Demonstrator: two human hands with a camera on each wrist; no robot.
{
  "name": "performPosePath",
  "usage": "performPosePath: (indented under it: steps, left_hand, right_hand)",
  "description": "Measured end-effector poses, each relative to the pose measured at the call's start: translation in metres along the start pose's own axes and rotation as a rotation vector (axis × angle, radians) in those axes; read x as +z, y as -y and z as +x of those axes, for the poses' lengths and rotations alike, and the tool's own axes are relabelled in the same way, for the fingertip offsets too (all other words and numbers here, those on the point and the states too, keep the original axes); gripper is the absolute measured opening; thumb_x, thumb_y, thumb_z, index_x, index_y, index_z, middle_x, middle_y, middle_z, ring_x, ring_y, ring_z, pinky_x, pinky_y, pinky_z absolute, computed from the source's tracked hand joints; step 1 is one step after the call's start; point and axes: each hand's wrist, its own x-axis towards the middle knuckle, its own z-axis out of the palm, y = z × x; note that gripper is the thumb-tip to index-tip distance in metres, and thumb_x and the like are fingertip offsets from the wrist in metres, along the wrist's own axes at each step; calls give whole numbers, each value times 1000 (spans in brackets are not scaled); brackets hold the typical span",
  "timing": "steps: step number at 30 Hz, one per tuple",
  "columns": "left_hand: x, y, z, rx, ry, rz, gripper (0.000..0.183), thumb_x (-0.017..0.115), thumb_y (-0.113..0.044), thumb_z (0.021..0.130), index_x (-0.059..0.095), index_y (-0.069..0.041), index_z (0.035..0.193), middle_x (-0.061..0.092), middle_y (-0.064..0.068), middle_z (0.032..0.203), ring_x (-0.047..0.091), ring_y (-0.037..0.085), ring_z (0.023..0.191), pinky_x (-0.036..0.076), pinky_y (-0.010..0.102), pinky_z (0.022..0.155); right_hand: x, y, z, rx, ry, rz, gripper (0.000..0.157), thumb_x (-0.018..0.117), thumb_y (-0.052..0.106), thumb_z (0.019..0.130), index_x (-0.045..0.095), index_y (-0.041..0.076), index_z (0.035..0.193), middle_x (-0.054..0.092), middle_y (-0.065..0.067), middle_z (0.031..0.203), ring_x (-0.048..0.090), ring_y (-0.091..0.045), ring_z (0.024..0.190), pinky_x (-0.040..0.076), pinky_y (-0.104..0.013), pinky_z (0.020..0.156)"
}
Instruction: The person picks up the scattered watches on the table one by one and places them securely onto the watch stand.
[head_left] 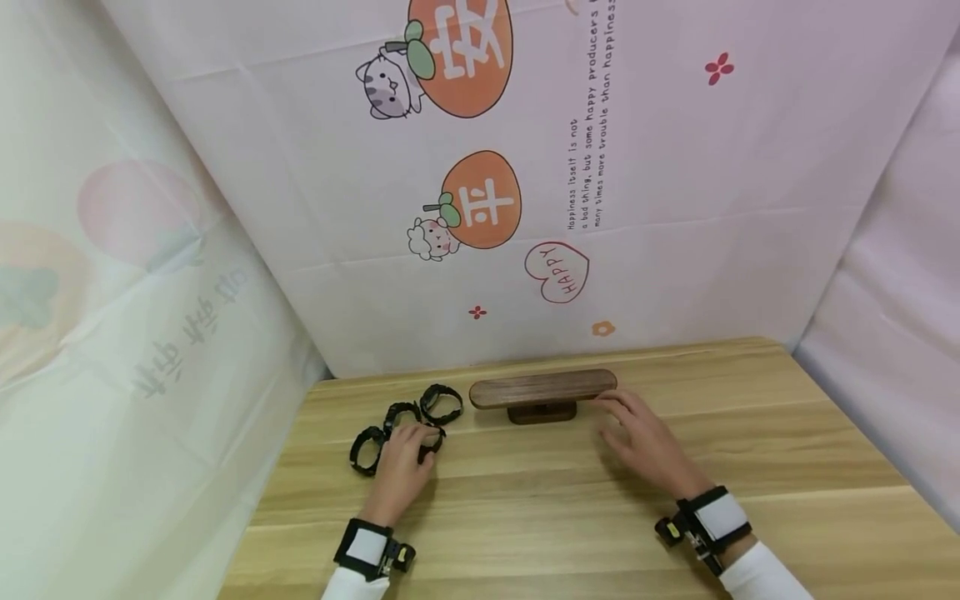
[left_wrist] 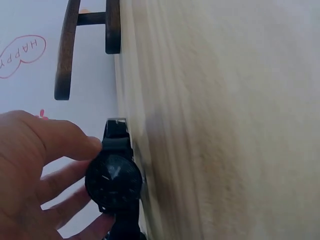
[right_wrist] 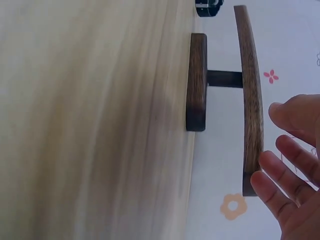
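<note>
My left hand [head_left: 403,471] reaches to a black wristwatch [left_wrist: 114,182] with a round dark dial. In the left wrist view the thumb lies at the top of its case and the fingers curl behind it, pinching it. Beside that hand are more black wristwatches, one at the left [head_left: 366,451] and one at the right [head_left: 442,403]. A dark wooden T-shaped stand [head_left: 543,388] has a long bar on a small base. My right hand [head_left: 643,437] is at the bar's right end, fingers loosely extended; the fingertips look close to or touching the bar [right_wrist: 252,110].
The stand and watches are on a wood-grain table [head_left: 525,517], near its back edge. A white printed cloth [head_left: 660,208] hangs behind the table, with more cloth at the left [head_left: 150,375] and right [head_left: 900,317].
</note>
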Motion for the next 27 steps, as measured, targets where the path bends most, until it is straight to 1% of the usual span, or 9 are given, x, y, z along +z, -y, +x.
performPosePath:
  steps: [2, 6, 9, 13, 18, 22, 27]
  left_hand:
    - [0, 2, -1, -7, 2, 9, 35, 81, 1, 89, 75, -7, 123, 73, 14, 124, 62, 40, 127, 52, 64, 107]
    - [2, 10, -2, -22, 19, -9, 35, 80, 6, 88, 75, -4, 121, 72, 15, 123, 62, 40, 125, 54, 60, 108]
    - [2, 12, -1, -59, 47, -46, 33, 77, 7, 91, 76, -4, 122, 71, 16, 125, 60, 40, 129, 52, 58, 111]
    - [3, 13, 0, -81, 71, -75, 31, 75, 6, 93, 76, -5, 122, 73, 16, 127, 59, 40, 131, 51, 58, 113]
    - [5, 9, 0, -82, 82, -70, 30, 76, 2, 94, 77, -8, 123, 76, 11, 127, 64, 36, 129, 53, 54, 112]
    - [6, 4, -1, -101, 89, -61, 30, 76, -1, 96, 77, -11, 124, 75, 9, 129, 64, 34, 131, 54, 54, 111]
    - [9, -1, -1, -106, 122, -50, 31, 76, -4, 97, 76, -12, 126, 74, 9, 131, 65, 34, 129, 57, 54, 106]
  right_hand:
    - [0, 4, -1, -1, 6, 4, 48, 86, 3, 87, 69, 7, 132, 62, -16, 137, 59, -31, 129, 60, -50, 99]
    - [2, 11, -1, -24, 9, 19, 46, 86, 3, 87, 70, 7, 130, 64, -14, 135, 64, -30, 123, 64, -47, 91]
    - [3, 16, 0, -29, 22, 42, 45, 86, 3, 88, 70, 7, 130, 66, -13, 134, 68, -28, 119, 65, -44, 88]
    - [6, 19, 2, -35, 23, 61, 43, 86, 2, 88, 71, 6, 128, 66, -11, 132, 69, -26, 114, 65, -41, 84]
    - [11, 22, 3, -63, 12, 76, 43, 87, 0, 85, 72, 5, 125, 67, -9, 130, 70, -25, 114, 66, -39, 85]
    - [16, 24, 3, -73, 18, 71, 42, 87, 1, 86, 72, 6, 124, 67, -7, 128, 70, -22, 110, 66, -37, 84]
    - [21, 27, 0, -66, 35, 57, 40, 86, 4, 87, 73, 7, 124, 68, -6, 128, 71, -22, 111, 65, -40, 87]
